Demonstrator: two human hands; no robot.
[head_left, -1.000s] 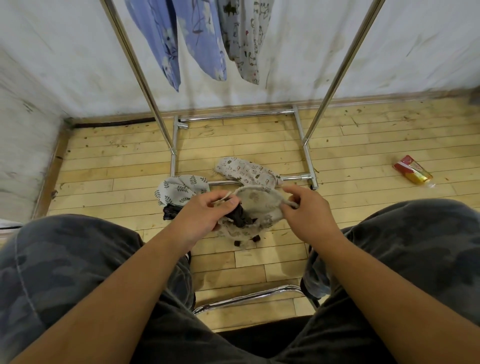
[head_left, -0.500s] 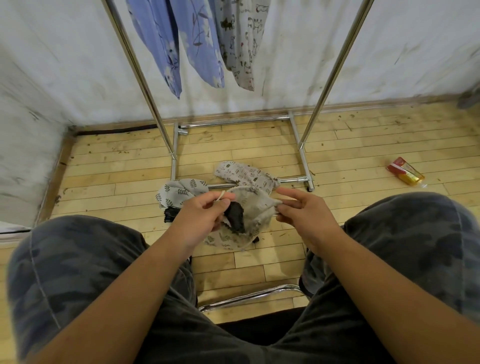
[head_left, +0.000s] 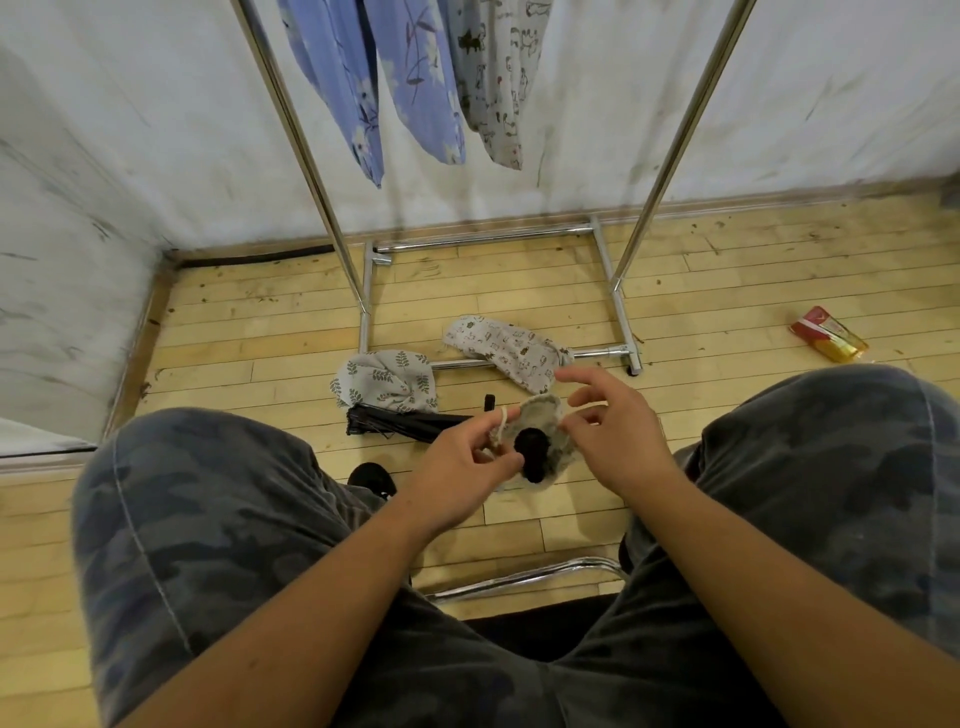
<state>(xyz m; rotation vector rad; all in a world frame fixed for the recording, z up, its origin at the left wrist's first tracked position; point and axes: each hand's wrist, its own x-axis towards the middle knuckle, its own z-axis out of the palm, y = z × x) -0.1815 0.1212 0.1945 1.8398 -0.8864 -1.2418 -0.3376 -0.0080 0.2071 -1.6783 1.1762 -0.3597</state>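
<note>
My left hand (head_left: 462, 457) grips the small grey fabric drawstring pouch (head_left: 545, 415) by its white cord (head_left: 500, 423), above the wooden floor (head_left: 234, 338) between my knees. My right hand (head_left: 613, 431) is spread loose at its rim. A black folded umbrella (head_left: 410, 423), a leaf-print cloth bag (head_left: 384, 379) and the chrome rack base (head_left: 613, 291) lie beyond.
</note>
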